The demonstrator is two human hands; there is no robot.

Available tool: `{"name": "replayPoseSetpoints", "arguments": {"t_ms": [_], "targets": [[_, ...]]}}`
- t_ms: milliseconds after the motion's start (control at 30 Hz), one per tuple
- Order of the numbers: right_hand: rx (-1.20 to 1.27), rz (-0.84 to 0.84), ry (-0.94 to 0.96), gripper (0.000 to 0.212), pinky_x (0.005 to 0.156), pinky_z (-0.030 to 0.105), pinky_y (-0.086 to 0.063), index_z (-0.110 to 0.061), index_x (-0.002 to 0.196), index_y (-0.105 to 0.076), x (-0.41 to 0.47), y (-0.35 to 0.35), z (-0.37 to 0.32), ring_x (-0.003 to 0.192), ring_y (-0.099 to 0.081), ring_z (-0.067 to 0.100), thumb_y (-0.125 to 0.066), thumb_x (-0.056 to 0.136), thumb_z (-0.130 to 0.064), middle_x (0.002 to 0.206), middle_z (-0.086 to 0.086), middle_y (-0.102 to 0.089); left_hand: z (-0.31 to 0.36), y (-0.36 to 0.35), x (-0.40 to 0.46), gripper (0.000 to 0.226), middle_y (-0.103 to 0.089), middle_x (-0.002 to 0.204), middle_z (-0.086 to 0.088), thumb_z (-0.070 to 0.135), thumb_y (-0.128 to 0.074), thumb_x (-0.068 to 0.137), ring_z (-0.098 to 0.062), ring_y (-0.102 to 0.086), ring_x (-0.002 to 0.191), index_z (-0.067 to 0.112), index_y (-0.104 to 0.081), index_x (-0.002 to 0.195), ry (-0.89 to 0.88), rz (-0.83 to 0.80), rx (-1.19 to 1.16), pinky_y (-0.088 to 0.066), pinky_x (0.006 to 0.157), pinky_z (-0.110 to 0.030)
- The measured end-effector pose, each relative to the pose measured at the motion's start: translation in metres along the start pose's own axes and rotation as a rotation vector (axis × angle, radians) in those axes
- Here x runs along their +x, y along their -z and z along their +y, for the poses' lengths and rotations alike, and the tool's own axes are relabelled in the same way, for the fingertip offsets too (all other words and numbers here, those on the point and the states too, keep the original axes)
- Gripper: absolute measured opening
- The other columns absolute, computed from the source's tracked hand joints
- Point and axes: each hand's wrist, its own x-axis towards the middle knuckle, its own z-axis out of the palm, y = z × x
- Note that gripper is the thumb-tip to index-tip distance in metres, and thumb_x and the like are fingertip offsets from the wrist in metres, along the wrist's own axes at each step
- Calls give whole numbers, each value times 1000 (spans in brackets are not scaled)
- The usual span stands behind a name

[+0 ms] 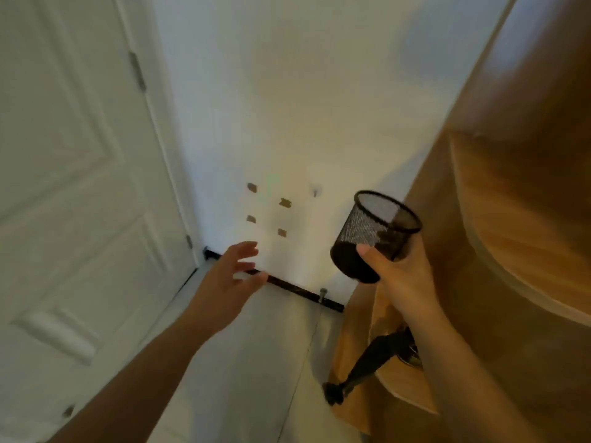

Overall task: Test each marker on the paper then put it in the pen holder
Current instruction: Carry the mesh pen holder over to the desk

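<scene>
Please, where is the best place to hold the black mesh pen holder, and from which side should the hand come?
Probably low on its round wall, from underneath. The pen holder is tilted, its open rim up and away, so gripping near the base keeps the mouth free. The right hand holds it that way now.

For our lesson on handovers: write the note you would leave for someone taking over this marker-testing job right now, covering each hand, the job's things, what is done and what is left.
Right hand: fingers wrapped round the black mesh pen holder, held tilted in the air beside the wooden furniture.
Left hand: open, fingers spread, holding nothing, stretched toward the white wall.
Pen holder: looks empty as far as the mesh shows.
Markers and paper: not in view.
Done: no marker in the holder, so no testing is evident.
Left: find the markers and paper, set the holder down, test each marker, drop it in.
</scene>
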Motion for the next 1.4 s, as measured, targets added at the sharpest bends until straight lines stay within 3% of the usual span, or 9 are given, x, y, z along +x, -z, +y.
{"name": "replayPoseSetpoints", "arguments": {"t_ms": [67, 167, 367, 467, 700, 867, 1000, 1167, 1400], "targets": [[27, -162, -90, 66, 72, 9, -48, -26, 124, -43, -13, -34, 28, 94, -55, -4, -78, 69, -21, 103, -22, -52, -22, 22, -30, 41, -56, 120, 9, 20, -63, 84, -5, -55, 106, 36, -45, 117, 91, 140, -7, -42, 84, -22], [18, -400, -192, 61, 87, 30, -48, -27, 118, -44, -44, -84, 64, 103, -55, 13, -79, 68, -20, 105, -15, -56, -56, 48, -92, 41, -56, 118, 11, 22, -63, 84, 1, -55, 102, 33, -45, 120, 229, 312, -7, -41, 76, -12], [-132, -882, -243, 55, 67, 7, -41, -22, 115, -45, -144, -166, 108, 90, -54, -2, -77, 71, -23, 101, -14, -56, -121, 74, -263, 39, -59, 107, 14, 26, -64, 83, 0, -58, 95, 34, -47, 118, 552, 662, -15, -42, 76, -17], [-285, -1162, -214, 58, 71, 13, -43, -16, 118, -46, -203, -199, 114, 93, -57, 6, -78, 70, -24, 105, -7, -59, -139, 73, -361, 36, -61, 103, 17, 27, -64, 83, 2, -59, 93, 39, -46, 112, 709, 849, -85, -42, 73, -14], [-484, -1538, -97, 60, 75, 25, -44, -24, 111, -45, -332, -283, 102, 91, -57, 10, -82, 64, -29, 100, -12, -57, -158, 61, -553, 31, -63, 104, 11, 26, -61, 85, -11, -61, 97, 36, -49, 112, 1004, 1246, -273, -42, 78, -21], [-585, -1660, -86, 67, 67, 22, -42, -15, 119, -47, -446, -350, 86, 92, -58, 13, -81, 64, -34, 107, -3, -60, -165, 67, -668, 31, -61, 108, 8, 30, -58, 87, -12, -60, 97, 33, -48, 116, 1146, 1407, -398, -45, 85, -33], [-654, -1747, -49, 75, 79, 31, -47, -11, 125, -45, -546, -399, 73, 102, -59, 22, -81, 64, -36, 116, 5, -60, -176, 98, -763, 30, -61, 111, 3, 27, -57, 88, -19, -58, 102, 30, -49, 117, 1194, 1558, -496, -46, 95, -43], [-623, -1897, -19, 63, 68, 24, -46, -13, 118, -49, -666, -453, 32, 96, -60, 18, -81, 66, -30, 110, 4, -63, -180, 155, -859, 34, -59, 112, 8, 34, -54, 89, -15, -57, 104, 31, -46, 121, 1174, 1637, -506, -46, 91, -36], [-656, -2111, 86, 61, 84, 33, -48, -13, 120, -50, -843, -535, -10, 101, -60, 20, -79, 69, -29, 113, 5, -63, -193, 231, -969, 30, -58, 110, 15, 33, -54, 89, -3, -57, 100, 38, -44, 117, 1102, 1914, -537, -46, 85, -30]]}}
